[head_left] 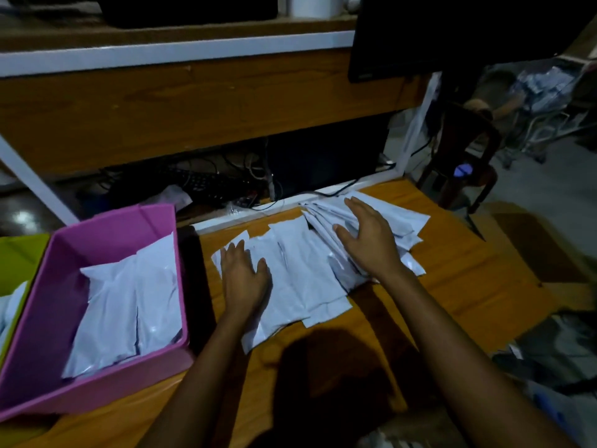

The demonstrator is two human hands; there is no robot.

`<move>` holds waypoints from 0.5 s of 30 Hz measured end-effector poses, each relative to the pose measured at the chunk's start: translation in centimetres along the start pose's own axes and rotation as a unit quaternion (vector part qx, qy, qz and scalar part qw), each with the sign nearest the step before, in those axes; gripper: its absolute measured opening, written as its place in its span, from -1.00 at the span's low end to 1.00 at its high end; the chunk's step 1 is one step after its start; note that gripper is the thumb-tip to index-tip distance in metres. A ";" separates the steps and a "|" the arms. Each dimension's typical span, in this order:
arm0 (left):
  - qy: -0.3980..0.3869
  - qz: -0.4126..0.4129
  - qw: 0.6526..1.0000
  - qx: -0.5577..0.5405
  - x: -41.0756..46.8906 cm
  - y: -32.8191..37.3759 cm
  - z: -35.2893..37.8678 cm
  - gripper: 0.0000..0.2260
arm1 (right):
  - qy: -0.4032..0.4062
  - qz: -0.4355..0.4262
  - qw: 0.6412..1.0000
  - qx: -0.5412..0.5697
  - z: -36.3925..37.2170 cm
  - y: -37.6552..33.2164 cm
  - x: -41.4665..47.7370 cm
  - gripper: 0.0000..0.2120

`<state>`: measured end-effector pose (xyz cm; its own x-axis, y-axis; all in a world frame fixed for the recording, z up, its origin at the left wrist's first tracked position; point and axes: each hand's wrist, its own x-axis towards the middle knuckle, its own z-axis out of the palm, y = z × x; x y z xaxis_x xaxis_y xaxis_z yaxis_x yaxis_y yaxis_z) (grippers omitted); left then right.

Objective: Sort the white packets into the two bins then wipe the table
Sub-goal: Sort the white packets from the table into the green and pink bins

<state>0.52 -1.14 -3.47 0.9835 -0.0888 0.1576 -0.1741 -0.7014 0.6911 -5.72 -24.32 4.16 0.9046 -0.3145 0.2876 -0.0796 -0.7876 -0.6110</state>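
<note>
Currently both hands lie flat, fingers spread, gripping nothing: left hand [244,279] and right hand [371,242] on the white packets [310,273], right of the pink bin [35,321].

White packets [300,273], plain and unpatterned, are recorded on an orange-brown wood-grain table [468,279], with a pink bin [38,334], a lime-green bin [19,257] and a black monitor [452,30].
</note>
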 end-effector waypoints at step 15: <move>0.036 -0.168 0.980 0.100 2.1 -0.8 5.5 -0.36 | -0.264 0.075 0.959 -0.073 0.9 13.2 13.4 -0.63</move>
<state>2.95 -4.67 -7.62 0.9763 0.2165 -0.0012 0.1799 -0.8082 0.5608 5.72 -38.46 -0.71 0.9614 -0.1477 -0.2323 -0.2476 -0.8329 -0.4949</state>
